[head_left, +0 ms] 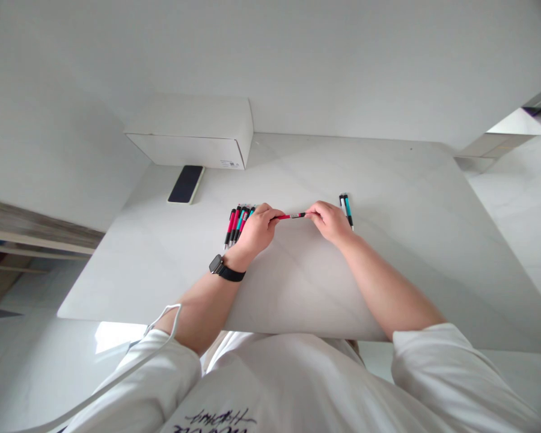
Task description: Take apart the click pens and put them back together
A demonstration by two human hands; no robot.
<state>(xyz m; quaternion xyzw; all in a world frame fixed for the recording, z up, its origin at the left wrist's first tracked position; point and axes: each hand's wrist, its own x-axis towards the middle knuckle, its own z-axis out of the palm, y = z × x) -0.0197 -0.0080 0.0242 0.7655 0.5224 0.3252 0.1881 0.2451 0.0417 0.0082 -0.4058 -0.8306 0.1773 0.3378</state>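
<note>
Both my hands hold one red pen (293, 216) with black ends, level above the table between them. My left hand (258, 230) pinches its left end, and a black watch is on that wrist. My right hand (330, 222) pinches the other end. Under and beside my left hand lies a row of several pens (235, 225), red and teal with black grips; my fingers hide some of them. Just right of my right hand are a teal pen (347, 207) and a white pen (342, 202), side by side and partly covered by the hand.
A white box (184, 149) stands at the table's back left against the wall. In front of it lies a phone (186, 184) with a dark screen. The pale table (415, 240) has its near edge at my body. A white cable (130, 377) runs along my left sleeve.
</note>
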